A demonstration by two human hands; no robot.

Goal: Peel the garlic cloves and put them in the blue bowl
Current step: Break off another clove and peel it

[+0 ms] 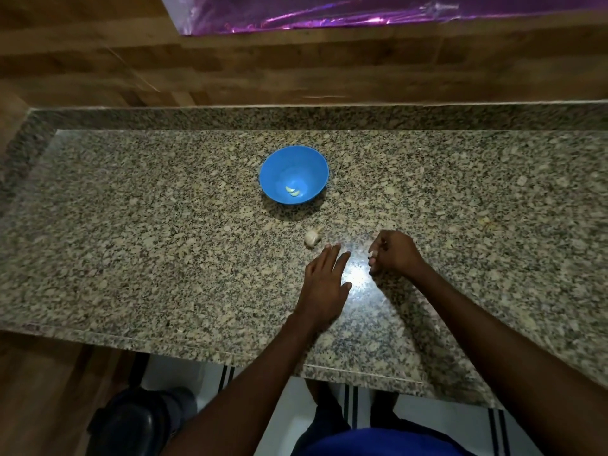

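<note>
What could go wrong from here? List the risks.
1. The right hand pinches a small garlic clove over speckled granite; if dropped, the clove or its skin could be hard to spot.
2. The left hand, reaching with straight fingers, may nudge the garlic bulb away.

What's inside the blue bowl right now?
Two pale peeled garlic cloves lie touching at the bottom of the blue bowl, toward its near side. The rest of the inside shows bare blue. The near rim may hide a sliver of the inner wall.
</note>
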